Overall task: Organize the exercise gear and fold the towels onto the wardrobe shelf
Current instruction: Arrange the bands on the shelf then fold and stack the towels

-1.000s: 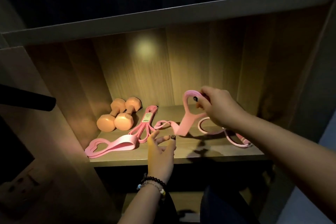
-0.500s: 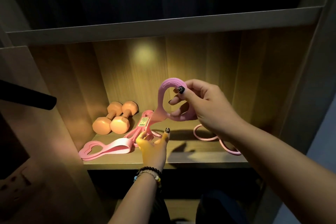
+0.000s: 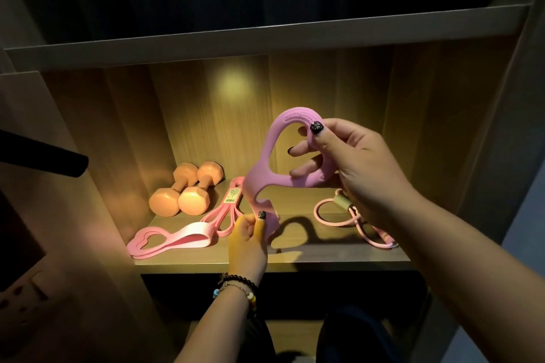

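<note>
- My right hand [image 3: 351,168] grips the top loop of the pink figure-eight stretch band [image 3: 265,174]. My thumb is over the bumpy part and my fingers poke through the hole.
- My left hand [image 3: 247,239] pinches the bottom end of the same band, just above the front of the wardrobe shelf [image 3: 324,256]. So the band is up in the air, held at both ends.
- The band is soft and stretchy. If I pull too hard and one hand slips, I think it could snap back and sting my fingers.
- If I swing the low end, it might bump the thin pink resistance bands [image 3: 227,209] lying just behind my left hand and push them out of place.
- The pink pull rope [image 3: 339,215] lies in loops on the right of the shelf, under my right wrist. My arm could catch it and drag it off the edge.
- The other pink band with a heart-shaped hole [image 3: 165,240] sits very near the front edge on the left. A small knock could make it fall.
- The two orange dumbbells [image 3: 184,188] lie side by side at the back left. They could roll if bumped.
- The thin bands have a yellow and pink tag [image 3: 233,194] with a bar code. The words are too small to read.
- One dumbbell end has raised marks that I cannot read.
- I see no towels here.
</note>
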`<state>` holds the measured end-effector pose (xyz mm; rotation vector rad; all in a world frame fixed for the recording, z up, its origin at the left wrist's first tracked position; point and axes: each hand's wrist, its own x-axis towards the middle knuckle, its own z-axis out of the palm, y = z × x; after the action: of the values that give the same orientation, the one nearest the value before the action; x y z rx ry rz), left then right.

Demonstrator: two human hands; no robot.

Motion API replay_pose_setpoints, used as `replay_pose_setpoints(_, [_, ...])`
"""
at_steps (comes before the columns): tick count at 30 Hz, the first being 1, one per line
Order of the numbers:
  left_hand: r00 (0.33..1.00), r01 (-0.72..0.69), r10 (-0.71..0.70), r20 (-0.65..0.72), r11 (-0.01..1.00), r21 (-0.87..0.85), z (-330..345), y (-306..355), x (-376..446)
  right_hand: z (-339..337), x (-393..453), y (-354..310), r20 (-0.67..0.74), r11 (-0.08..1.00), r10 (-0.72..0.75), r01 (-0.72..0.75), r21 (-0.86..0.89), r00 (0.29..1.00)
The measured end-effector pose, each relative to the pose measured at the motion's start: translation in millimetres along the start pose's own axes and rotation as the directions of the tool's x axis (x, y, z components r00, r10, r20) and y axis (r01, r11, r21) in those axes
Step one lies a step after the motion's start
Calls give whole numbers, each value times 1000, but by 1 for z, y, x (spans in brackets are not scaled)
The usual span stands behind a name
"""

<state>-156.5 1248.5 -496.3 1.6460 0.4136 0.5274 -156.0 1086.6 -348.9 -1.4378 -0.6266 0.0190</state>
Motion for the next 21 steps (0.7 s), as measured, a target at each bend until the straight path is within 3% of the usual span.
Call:
replay_pose_setpoints(3, [995, -96, 98, 0, 979, 181, 1, 9, 0, -5, -4, 12, -73, 958, -181, 160, -236, 981])
replay_pose_setpoints(5, [997, -60, 66, -47, 990, 127, 2, 13, -1, -9, -5, 21, -71, 851, -332, 267, -452, 941])
replay_pose_setpoints(8, [978, 205, -210, 1, 954, -220, 2, 18, 0, -14, -5, 27, -65, 732, -520, 404, -549, 852])
replay_pose_setpoints(11, [862, 507, -399, 314, 652, -563, -4, 31, 0, -27, -6, 33, 153, 392, -762, 636, -665, 629])
replay_pose_setpoints(12, [831, 556, -403, 383, 578, -598, -6, 35, 0, -30, -8, 38, 237, 316, -773, 681, -660, 588])
replay_pose_setpoints(14, [774, 633, -373, 511, 467, -618, -6, 42, -2, -33, -13, 52, 339, 284, -743, 731, -621, 577])
replay_pose_setpoints(18, [662, 749, -301, 686, 298, -592, -10, 54, -10, -35, -32, 90, 479, 327, -590, 734, -595, 650])
replay_pose_setpoints(21, [730, 677, -375, 572, 277, -682, -14, 60, -12, -39, -45, 111, 510, 352, -530, 723, -594, 677])
